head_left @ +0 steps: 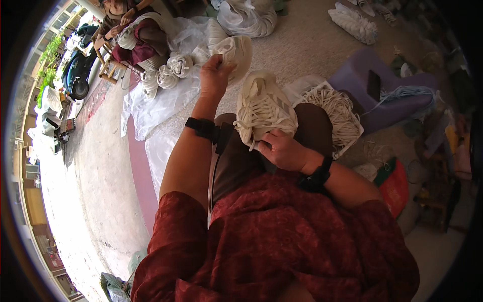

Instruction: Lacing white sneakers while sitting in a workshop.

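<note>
1. Head view, near stuff first: a cream sneaker [262, 108] with its laces threaded is rested on the person's lap, on the brown trousers [236, 161], toe pointing away from the body. It's pinched at its near end by the right hand [285, 150], grip clenched on the shoe's edge and laces.
2. Same view, a bit further out: a second cream shoe [235, 51] is held up off the floor by the left hand [215, 75], arm stretched forward, grip closed around the side of its sole. Black bands are worn on both arms.
3. Just right of the lap, a white tray [356, 137] full of loose cream laces is seen on the floor, with a purple stool [387, 85] beyond it.
4. Ahead on the left, clear plastic sheeting [161, 100] is spread on the floor, with bundled pale shoes [168, 73] on it.
5. Top left, another person [132, 30] is seated on a wooden chair.
</note>
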`<state>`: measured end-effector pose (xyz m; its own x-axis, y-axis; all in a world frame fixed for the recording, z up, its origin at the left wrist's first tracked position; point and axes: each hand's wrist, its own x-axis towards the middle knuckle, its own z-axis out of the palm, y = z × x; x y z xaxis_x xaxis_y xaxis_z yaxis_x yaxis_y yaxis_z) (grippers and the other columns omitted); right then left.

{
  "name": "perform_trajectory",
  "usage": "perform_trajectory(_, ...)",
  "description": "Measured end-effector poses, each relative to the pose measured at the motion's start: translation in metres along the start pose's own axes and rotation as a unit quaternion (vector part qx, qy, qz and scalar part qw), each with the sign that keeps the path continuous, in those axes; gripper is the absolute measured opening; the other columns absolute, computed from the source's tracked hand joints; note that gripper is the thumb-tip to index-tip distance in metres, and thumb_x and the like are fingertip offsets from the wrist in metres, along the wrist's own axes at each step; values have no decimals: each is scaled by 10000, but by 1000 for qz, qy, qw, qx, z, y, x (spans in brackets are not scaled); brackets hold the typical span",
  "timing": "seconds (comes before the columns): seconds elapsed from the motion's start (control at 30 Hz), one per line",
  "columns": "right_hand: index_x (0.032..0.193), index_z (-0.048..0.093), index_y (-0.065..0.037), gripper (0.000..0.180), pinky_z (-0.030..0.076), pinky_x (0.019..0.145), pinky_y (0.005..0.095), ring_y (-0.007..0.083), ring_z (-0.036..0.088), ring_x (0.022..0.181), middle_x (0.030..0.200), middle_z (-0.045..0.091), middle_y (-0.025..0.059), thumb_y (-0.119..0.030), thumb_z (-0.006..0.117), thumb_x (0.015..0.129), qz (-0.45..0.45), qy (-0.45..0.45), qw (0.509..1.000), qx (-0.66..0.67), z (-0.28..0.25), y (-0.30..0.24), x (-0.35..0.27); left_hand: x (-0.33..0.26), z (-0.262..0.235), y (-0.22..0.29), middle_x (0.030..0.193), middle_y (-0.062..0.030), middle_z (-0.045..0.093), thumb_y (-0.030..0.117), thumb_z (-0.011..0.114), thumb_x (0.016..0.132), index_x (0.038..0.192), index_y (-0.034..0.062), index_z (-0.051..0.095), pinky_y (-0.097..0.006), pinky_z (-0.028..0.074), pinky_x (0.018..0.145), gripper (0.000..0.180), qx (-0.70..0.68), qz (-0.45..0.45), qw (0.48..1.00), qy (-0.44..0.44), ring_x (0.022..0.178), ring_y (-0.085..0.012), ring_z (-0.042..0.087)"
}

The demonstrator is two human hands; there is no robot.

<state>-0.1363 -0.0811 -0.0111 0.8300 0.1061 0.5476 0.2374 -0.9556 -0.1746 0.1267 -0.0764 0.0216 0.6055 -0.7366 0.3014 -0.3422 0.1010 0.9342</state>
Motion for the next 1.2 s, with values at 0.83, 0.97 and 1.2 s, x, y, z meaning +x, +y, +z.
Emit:
perform_trajectory(0.83, 1107, 504, 31, 394, 396, 893, 405, 388, 490, 1017, 1102, 488, 250, -223, 607, 824, 307, 167, 928, 125, -21, 4, -2, -173, 40, 71, 729, -60, 540, 82, 614, 604, 784, 71, 562, -353, 481, 616, 189, 300, 280, 862, -296, 681, -256, 549)
perform_trajectory(0.97, 1190, 431, 53, 539, 379, 927, 424, 422, 447, 1083, 1181, 440, 278, -201, 648, 767, 353, 96, 925, 104, -19, 6, -2, -170, 26, 90, 833, -83, 579, 101, 640, 647, 882, 52, 590, -370, 492, 711, 246, 240, 345, 876, -238, 791, -277, 589)
perform_trajectory(1.2, 1270, 327, 85, 606, 319, 997, 418, 416, 384, 1180, 1262, 387, 280, -238, 594, 833, 392, 52, 918, 42, 0, 21, 0, -155, 43, 28, 1287, -297, 390, 255, 490, 895, 1256, -86, 360, -454, 263, 1036, 513, 170, -39, 984, -31, 1214, -442, 353)
